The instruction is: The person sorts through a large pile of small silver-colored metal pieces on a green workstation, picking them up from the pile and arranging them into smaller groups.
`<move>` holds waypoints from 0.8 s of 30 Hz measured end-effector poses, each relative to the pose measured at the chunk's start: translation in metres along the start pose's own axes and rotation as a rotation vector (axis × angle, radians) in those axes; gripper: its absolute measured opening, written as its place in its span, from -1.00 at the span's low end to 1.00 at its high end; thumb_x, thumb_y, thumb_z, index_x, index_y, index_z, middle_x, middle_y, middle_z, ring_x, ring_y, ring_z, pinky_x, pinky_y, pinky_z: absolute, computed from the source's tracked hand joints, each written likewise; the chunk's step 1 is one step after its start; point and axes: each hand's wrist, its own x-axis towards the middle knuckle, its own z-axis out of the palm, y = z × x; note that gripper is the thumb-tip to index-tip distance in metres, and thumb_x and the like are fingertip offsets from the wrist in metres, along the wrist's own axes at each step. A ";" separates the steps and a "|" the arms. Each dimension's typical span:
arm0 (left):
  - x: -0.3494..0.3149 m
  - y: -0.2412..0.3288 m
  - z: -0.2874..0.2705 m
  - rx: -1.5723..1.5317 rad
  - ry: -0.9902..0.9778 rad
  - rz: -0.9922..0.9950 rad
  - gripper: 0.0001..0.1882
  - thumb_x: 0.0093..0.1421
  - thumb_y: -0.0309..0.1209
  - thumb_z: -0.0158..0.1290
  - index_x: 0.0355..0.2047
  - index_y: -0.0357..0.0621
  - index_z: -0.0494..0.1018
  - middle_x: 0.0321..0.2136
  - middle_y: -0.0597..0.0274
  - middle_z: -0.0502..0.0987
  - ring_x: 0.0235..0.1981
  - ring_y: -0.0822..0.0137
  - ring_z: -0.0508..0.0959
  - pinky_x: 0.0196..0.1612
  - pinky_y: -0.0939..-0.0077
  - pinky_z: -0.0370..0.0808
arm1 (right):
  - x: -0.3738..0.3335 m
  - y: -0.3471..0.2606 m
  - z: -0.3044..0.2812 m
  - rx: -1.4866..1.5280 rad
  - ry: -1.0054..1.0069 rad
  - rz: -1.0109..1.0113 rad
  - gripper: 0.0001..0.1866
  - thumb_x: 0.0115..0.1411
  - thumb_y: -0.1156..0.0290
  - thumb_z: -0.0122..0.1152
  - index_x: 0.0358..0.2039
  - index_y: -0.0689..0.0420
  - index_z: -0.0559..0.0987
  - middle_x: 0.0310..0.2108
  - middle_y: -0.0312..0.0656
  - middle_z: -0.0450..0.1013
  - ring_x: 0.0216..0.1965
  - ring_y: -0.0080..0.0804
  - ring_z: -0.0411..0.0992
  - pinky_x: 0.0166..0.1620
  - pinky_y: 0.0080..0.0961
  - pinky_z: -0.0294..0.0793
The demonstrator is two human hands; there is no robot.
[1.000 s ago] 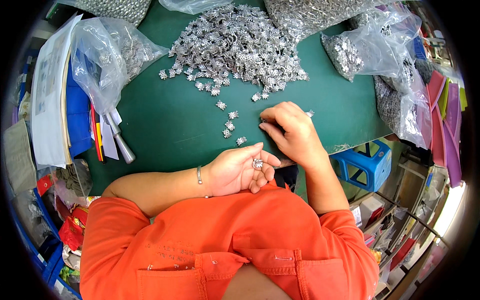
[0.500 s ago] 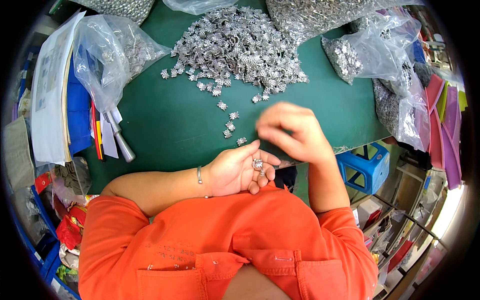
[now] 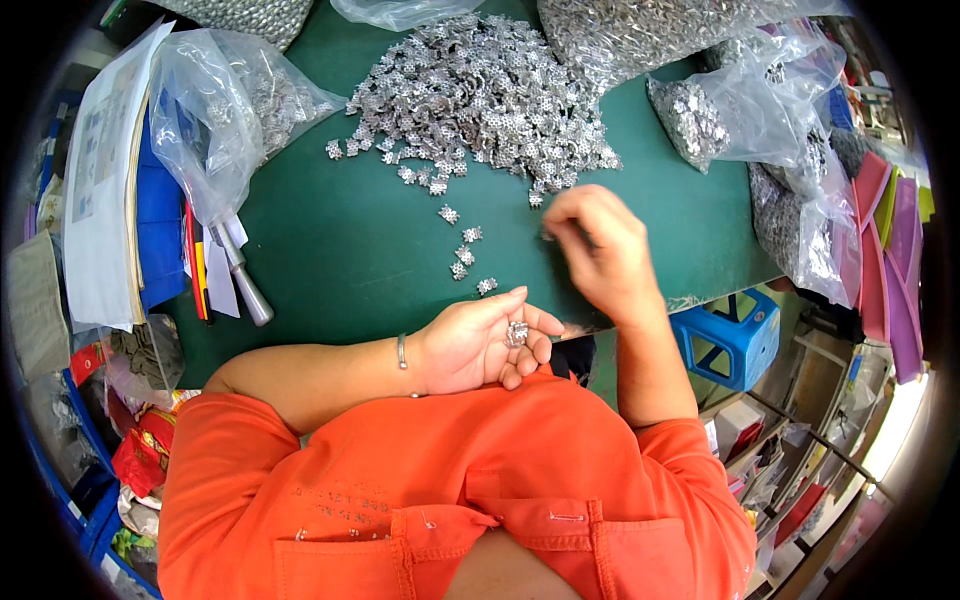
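A small cluster of silver metal pieces [image 3: 516, 333] is being cradled on the fingers of the left hand [image 3: 470, 342], whose palm is being turned up, its fingers loosely curled and not clenched. The right hand [image 3: 605, 250] is being held above the green tabletop [image 3: 340, 235], thumb and forefinger brought close together; a small grey bit is being shown at their tips, but with the blur it cannot be told whether it is being gripped. A large pile of like pieces [image 3: 480, 100] is being borne by the tabletop beyond both hands, and a short trail of loose pieces [image 3: 466, 256] is being seen between pile and left hand.

Print is being carried by the white sheet [image 3: 110, 170] at the left, too small and slanted to be read. Rows of dark marks are being shown on the orange garment [image 3: 400, 460], likewise illegible, and a small pale mark is being displayed on the side of the blue stool [image 3: 738, 340]. More metal parts are being held in the clear bag [image 3: 205, 120] beside the sheet.
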 end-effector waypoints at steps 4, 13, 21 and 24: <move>-0.001 0.000 0.002 0.041 0.010 0.012 -0.41 0.49 0.00 -0.43 0.00 -0.25 0.42 -0.30 0.18 0.55 -0.37 0.37 0.57 -0.35 0.46 0.54 | -0.010 0.008 -0.040 -0.208 -0.042 0.154 -0.84 -0.04 0.72 0.24 -0.47 0.20 0.49 -0.49 -0.11 0.45 -0.41 -0.07 0.45 -0.30 -0.25 0.45; 0.001 0.003 0.003 0.023 0.011 -0.007 -0.40 0.48 0.00 -0.44 -0.01 -0.24 0.43 -0.31 0.19 0.55 -0.38 0.37 0.55 -0.35 0.47 0.52 | 0.005 0.004 0.007 -0.173 -0.025 -0.180 -0.80 -0.06 0.69 0.32 -0.39 0.19 0.55 -0.37 -0.15 0.52 -0.31 -0.16 0.48 -0.21 -0.33 0.48; 0.001 0.002 0.003 0.025 0.017 0.001 -0.40 0.48 0.00 -0.44 -0.02 -0.24 0.44 -0.32 0.19 0.56 -0.39 0.37 0.54 -0.36 0.47 0.51 | -0.005 0.007 -0.002 0.067 -0.043 0.003 -0.82 0.00 0.73 0.23 -0.37 0.22 0.55 -0.40 -0.09 0.50 -0.33 -0.09 0.50 -0.23 -0.31 0.51; 0.000 0.002 0.004 0.033 0.019 0.001 -0.40 0.48 0.00 -0.44 -0.02 -0.23 0.44 -0.32 0.19 0.56 -0.39 0.38 0.54 -0.36 0.48 0.51 | 0.001 0.011 -0.007 -0.013 0.045 0.068 -0.81 0.00 0.74 0.24 -0.36 0.22 0.56 -0.37 -0.09 0.52 -0.32 -0.10 0.50 -0.22 -0.32 0.50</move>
